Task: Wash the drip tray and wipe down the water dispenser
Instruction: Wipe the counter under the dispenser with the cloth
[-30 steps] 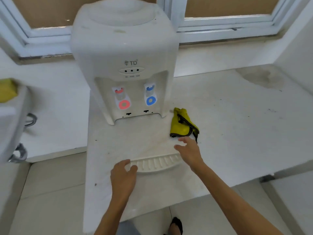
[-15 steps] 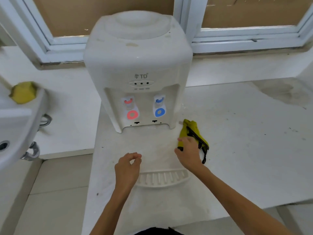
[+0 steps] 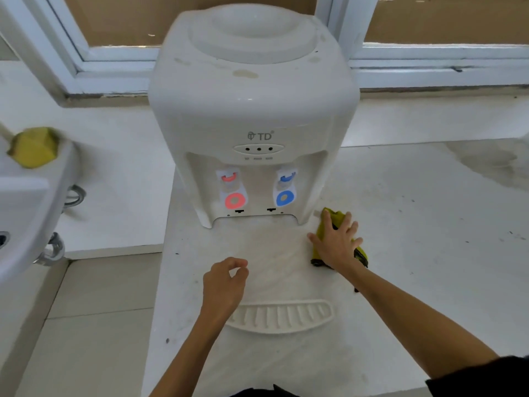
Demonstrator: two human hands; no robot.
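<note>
Both hands off drip tray [image 3: 282, 316]. Right hand [image 3: 336, 245] now flat on yellow cloth [image 3: 333, 217] at 2 o'clock of tray, fingers spread, not yet gripping. Left hand [image 3: 224, 285] hovers loosely curled, empty. Wiping of dispenser [image 3: 252, 110] likely next.

I'm moving my right hand [image 3: 336, 243] off the drip tray [image 3: 282, 316] onto the yellow cloth [image 3: 329, 224]; my left hand [image 3: 224, 285] is lifting clear, fingers curling.

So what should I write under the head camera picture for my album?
Right hand lands on the yellow cloth beside the water dispenser, drip tray lying on the counter.
</note>
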